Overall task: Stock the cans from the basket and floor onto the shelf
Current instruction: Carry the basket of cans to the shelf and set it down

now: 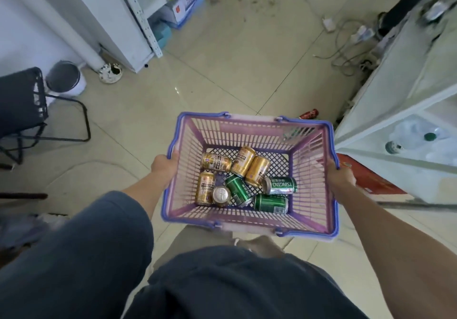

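Note:
I hold a pink and purple plastic basket above the tiled floor. My left hand grips its left rim and my right hand grips its right rim. Several cans lie loose in the bottom: gold cans toward the far left and green cans toward the near right, one of them marked Tsingtao. A red can lies on the floor just beyond the basket's far rim. A white shelf unit stands at the right.
Another white shelf with boxes stands at the back left. A black stool and a small grey bin are at the left. Cables and power strips lie on the floor at the back right. Bottles sit low in the right shelf.

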